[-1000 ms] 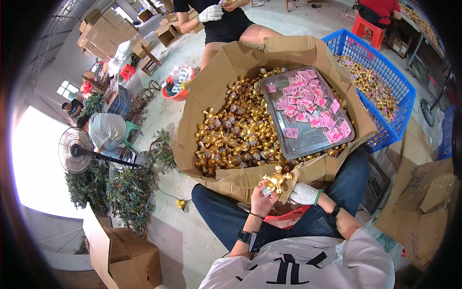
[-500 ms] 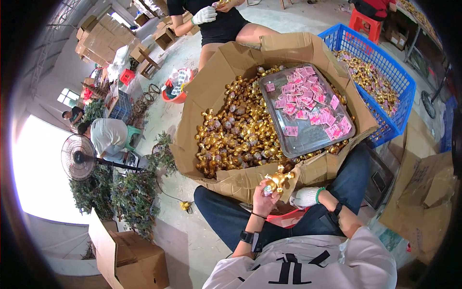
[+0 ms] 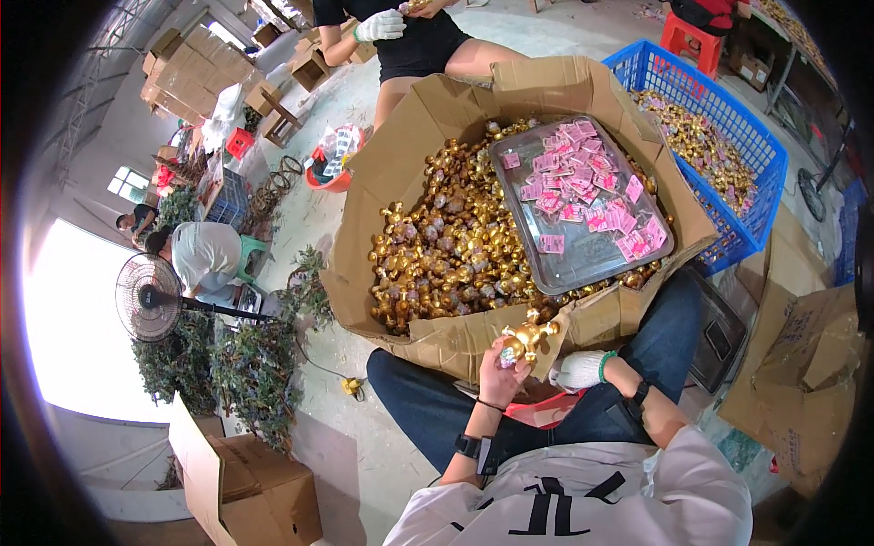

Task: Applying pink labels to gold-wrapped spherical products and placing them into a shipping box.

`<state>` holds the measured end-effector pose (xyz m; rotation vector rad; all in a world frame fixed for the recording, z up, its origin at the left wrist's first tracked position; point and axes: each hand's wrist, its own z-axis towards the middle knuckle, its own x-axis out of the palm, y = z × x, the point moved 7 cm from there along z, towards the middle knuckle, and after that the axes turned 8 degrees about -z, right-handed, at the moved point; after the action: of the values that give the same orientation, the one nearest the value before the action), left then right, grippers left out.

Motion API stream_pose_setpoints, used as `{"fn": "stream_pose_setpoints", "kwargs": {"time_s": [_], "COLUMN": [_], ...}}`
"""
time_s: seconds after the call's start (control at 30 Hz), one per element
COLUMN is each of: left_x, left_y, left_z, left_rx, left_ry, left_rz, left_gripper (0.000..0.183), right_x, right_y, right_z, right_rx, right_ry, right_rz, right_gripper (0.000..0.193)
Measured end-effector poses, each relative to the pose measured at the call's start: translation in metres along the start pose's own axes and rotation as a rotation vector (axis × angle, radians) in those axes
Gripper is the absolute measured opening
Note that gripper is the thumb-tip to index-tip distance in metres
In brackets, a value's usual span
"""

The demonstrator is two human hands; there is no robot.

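My bare left hand (image 3: 497,379) is closed around a shiny gold figurine (image 3: 526,338) with rounded knobs, held up above my lap at the near edge of a large cardboard box (image 3: 428,335). Just right of it, my right hand (image 3: 577,371) in a white knit glove rests low between my legs with its fingers curled. What those fingers hold, if anything, is hidden. Many similar gold figurines (image 3: 446,250) fill the box. On top of them, toward the right, lies a metal tray (image 3: 569,262) with small pink cards (image 3: 578,173).
A blue plastic crate (image 3: 760,196) of gold figurines stands right of the box. Across from me sits a person wearing a white glove (image 3: 381,25). A red basin (image 3: 332,180), a standing fan (image 3: 150,297) and an open carton (image 3: 250,491) are on the left. Flattened cardboard (image 3: 792,382) lies right.
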<state>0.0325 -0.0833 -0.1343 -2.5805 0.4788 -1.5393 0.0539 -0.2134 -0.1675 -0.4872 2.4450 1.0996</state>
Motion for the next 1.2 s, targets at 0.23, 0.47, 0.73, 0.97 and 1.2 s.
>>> {"fn": "stream_pose_setpoints", "kwargs": {"time_s": [0.23,0.47,0.73,0.97,1.2], "left_x": [-0.010,-0.005,-0.008,-0.007,-0.008], "left_y": [0.000,0.003,0.002,0.002,0.002], "left_z": [0.002,0.003,0.002,0.001,0.000], "left_rx": [-0.021,-0.015,-0.006,-0.010,-0.008], "left_ry": [-0.038,0.015,-0.070,-0.032,-0.056], "left_rz": [0.025,-0.006,0.005,-0.011,-0.010], "left_gripper": [0.020,0.027,0.024,0.024,0.023], "right_x": [-0.013,-0.002,-0.006,-0.001,-0.019], "right_y": [0.013,-0.003,0.000,0.000,0.016], "right_z": [-0.013,-0.003,-0.006,0.006,-0.009], "right_rx": [0.059,0.003,0.014,-0.224,-0.092], "right_ry": [0.003,-0.007,-0.013,-0.181,-0.111], "right_rz": [0.020,0.051,0.019,-0.072,-0.037], "right_gripper": [0.034,0.036,0.035,0.034,0.033]}}
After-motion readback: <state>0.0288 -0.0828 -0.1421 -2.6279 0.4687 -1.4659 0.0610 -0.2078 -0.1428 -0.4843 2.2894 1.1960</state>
